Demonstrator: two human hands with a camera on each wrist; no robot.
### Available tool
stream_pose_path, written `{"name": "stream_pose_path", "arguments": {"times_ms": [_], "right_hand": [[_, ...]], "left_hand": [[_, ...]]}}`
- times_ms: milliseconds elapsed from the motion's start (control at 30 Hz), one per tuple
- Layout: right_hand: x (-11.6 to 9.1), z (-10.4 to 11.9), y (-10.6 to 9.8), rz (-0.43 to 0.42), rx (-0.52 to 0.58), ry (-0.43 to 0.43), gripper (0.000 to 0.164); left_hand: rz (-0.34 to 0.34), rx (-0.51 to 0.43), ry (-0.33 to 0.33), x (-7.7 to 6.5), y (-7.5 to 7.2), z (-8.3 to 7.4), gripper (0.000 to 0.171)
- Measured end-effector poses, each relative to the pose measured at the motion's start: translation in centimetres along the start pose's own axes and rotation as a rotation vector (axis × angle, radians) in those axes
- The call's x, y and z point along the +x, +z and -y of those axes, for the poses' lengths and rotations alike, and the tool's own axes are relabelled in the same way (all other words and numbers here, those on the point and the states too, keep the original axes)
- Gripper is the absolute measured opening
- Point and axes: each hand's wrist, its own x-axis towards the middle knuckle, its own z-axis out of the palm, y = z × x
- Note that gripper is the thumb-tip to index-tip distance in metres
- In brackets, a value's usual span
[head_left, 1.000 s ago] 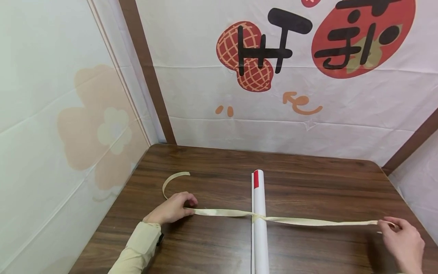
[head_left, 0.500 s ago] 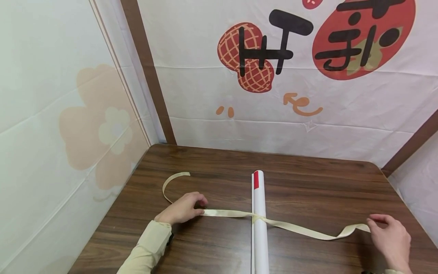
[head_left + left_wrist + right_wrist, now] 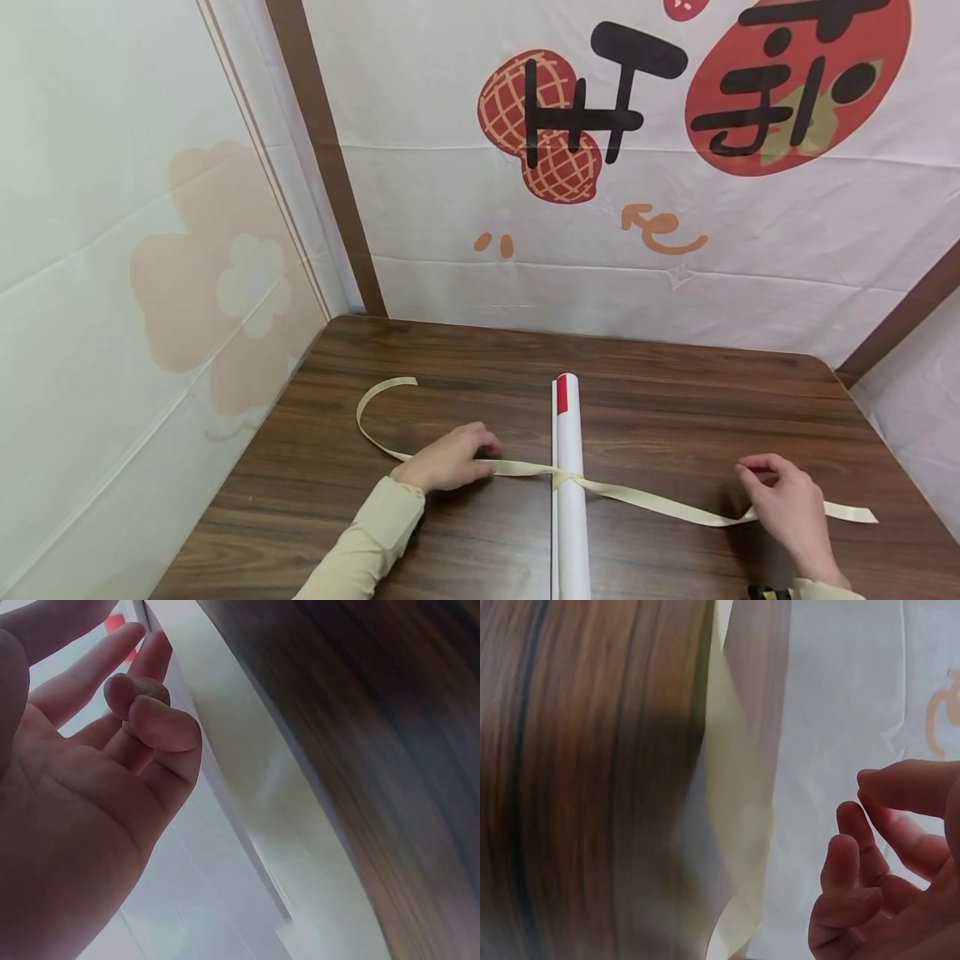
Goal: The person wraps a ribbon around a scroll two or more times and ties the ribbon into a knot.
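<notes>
Brown desk (image 3: 465, 358); white roll (image 3: 572, 533) w/ red patch (image 3: 562, 393) runs from mid-desk toward the near edge. Cream ribbon (image 3: 652, 502) crosses it, one tail looping toward the far L corner, the other ending near the R edge. L hand (image 3: 450, 457), over the ribbon L of the roll: grip loose, no pinch seen. R hand (image 3: 787, 500): thumb & index tips close, grip holding nothing, ribbon passing below. Best approach, prob.: pinch ribbon nearer the roll, flatten twists, keep tension even.
</notes>
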Motion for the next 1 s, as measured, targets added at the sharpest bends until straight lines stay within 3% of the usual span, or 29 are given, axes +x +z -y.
{"name": "stream_pose_path", "arguments": {"times_ms": [300, 633, 800, 1000], "right_hand": [[-0.8, 2.5, 1.2, 0.098, 0.042, -0.094, 0.012], [-1.5, 5.5, 4.3, 0.334, 0.163, -0.293, 0.016], [-1.8, 6.8, 5.2, 0.466, 0.181, -0.332, 0.019], [-2.0, 7.7, 6.0, 0.532, 0.169, -0.355, 0.019]], "left_hand": [[0.082, 0.036, -0.017, 2.0, 0.9, -2.2, 0.024], [0.132, 0.025, -0.027, 2.7, 1.3, -2.8, 0.009], [0.146, 0.005, -0.015, 2.8, 1.4, -3.0, 0.012], [0.155, -0.003, -0.008, 2.7, 1.3, -3.2, 0.013]]}}
